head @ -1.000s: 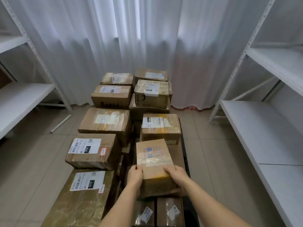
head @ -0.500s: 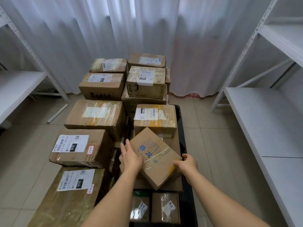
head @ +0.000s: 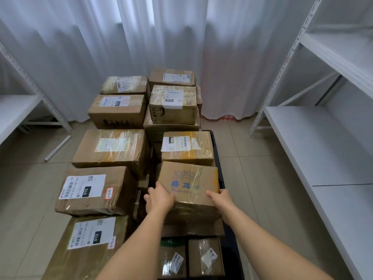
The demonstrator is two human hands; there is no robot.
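A small taped cardboard box with blue printing (head: 188, 182) lies on top of the parcel pile, its printed face up and squared to me. My left hand (head: 159, 198) grips its near left corner, fingers wrapped down the left side. My right hand (head: 221, 198) grips its near right corner, thumb on top and fingers round the right edge. Under it lies a flatter brown carton (head: 193, 229) on a black cart (head: 219, 158).
Many taped parcels with white labels fill the cart and floor to the left, such as a box marked 010 (head: 94, 190) and a larger one (head: 111, 149). White metal shelving stands at right (head: 323, 150) and left (head: 18, 110). White curtains hang behind. Tiled floor lies on both sides.
The box has been turned from end-on, through a diagonal, to lie broadside with its print facing me. Both hands shifted round it to the near corners.
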